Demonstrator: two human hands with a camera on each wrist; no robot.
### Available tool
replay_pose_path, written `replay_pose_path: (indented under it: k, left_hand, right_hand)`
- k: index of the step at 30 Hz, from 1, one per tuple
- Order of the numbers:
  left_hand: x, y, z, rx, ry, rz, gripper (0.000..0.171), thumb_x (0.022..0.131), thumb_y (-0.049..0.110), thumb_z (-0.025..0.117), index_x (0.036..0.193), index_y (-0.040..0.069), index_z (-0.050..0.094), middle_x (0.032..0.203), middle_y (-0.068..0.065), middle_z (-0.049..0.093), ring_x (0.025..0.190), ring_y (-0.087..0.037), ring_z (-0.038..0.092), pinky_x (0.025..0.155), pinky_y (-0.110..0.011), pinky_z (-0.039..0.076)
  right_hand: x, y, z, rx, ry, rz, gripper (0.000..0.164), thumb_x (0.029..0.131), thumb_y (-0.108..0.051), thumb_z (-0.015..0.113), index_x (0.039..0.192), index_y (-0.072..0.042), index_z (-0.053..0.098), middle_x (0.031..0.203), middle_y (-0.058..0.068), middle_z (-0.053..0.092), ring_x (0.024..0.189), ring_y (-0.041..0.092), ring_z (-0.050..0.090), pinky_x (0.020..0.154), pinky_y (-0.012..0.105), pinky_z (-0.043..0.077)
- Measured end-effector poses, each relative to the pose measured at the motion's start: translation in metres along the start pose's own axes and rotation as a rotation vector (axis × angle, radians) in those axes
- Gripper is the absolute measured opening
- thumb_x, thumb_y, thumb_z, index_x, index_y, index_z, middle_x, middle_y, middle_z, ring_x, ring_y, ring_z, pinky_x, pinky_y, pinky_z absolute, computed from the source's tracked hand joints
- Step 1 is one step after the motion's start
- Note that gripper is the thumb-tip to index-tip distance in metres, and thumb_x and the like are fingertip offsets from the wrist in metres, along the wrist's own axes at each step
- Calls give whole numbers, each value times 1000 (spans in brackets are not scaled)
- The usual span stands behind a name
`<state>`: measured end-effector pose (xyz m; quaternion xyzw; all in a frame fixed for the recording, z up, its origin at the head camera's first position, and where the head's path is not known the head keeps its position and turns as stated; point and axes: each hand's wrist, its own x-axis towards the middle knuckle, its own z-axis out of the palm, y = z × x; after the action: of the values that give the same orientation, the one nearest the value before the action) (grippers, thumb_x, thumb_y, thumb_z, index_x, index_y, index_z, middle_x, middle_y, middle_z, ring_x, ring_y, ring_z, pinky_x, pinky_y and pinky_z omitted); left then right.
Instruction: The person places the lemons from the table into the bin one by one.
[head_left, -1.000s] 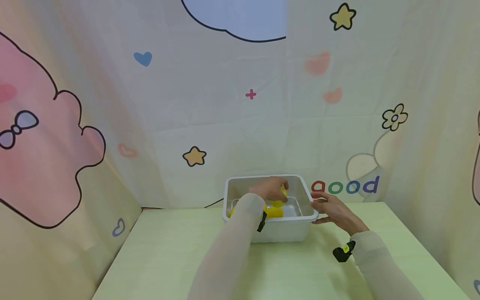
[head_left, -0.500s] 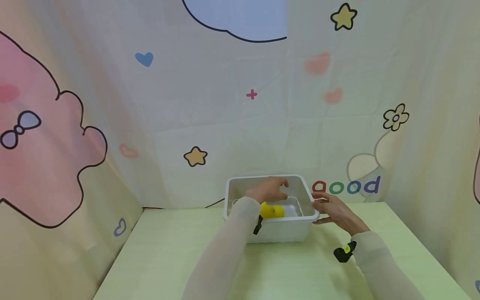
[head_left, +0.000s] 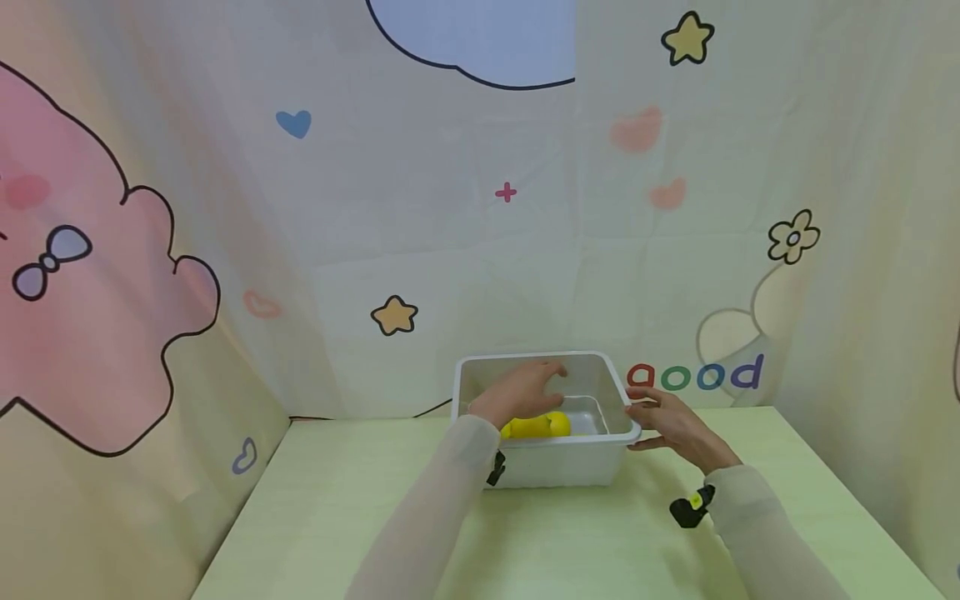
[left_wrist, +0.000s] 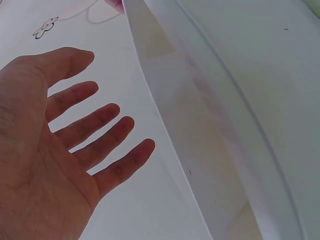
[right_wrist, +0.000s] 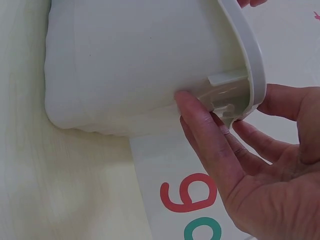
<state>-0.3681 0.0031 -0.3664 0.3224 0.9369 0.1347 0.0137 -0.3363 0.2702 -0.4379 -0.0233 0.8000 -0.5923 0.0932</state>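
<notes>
A white plastic storage bin [head_left: 558, 463] stands at the back of the table. Over its opening is my left hand [head_left: 519, 393], and its fingers [left_wrist: 115, 167] are spread apart with nothing between them in the left wrist view. Below that hand, inside the bin, lies a smooth yellow thing [head_left: 536, 427] with a rounded end, partly hidden by the hand and the front wall. At the bin's right end, my right hand [head_left: 681, 429] holds the rim. In the right wrist view its thumb is at the rim [right_wrist: 256, 75] and a fingertip [right_wrist: 186, 100] presses the outer wall.
The pale table [head_left: 360, 500] extends in front of the bin and to both sides. Directly behind it hangs a light printed curtain [head_left: 420, 208], with another curtain side at the left and right. A thin dark cord [head_left: 432, 409] runs along the table's back edge.
My left hand has let go of a yellow thing inside the bin, spread its fingers and drawn back to the left. The right hand has stayed at the rim.
</notes>
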Motion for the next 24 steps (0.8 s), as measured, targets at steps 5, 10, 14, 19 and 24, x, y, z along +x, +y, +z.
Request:
replay_pose_path:
  k: [5,10,14,19,24]
  left_hand:
    - [-12,-5,0,14,21,-26,47,98,35,58,142,22,50,149,3,49,134,-19,49,113,-36,42]
    - [-22,-7,-4,-3,39,-53,49,98,38,57,144,24,48,151,3,46,135,-19,48,113,-38,42]
    - [-32,-7,-6,0,63,-43,50,99,39,56,145,23,47,152,3,45,137,-18,46,113,-37,42]
    - [-43,-8,-5,27,92,-27,50,99,38,56,146,22,46,150,4,47,136,-18,47,112,-36,43]
    - [-50,-12,-3,18,128,-20,50,99,37,56,145,22,47,151,2,47,137,-20,46,113,-37,41]
  right_hand:
    - [0,1,0,-6,1,6,61,101,-20,52,152,2,25,147,32,37,125,48,52,81,45,61]
    - [0,0,0,-8,10,2,60,101,-19,52,152,2,25,146,33,38,124,47,53,81,45,61]
    - [-1,0,1,-18,4,-2,61,102,-21,51,152,2,25,146,33,38,124,46,54,81,44,61]
    - [-4,-2,2,-53,19,-23,60,102,-21,52,150,4,27,144,34,40,120,43,57,81,44,61]
    - [-5,-5,1,-88,38,-40,58,101,-20,53,148,6,30,141,35,43,118,44,58,79,43,61]
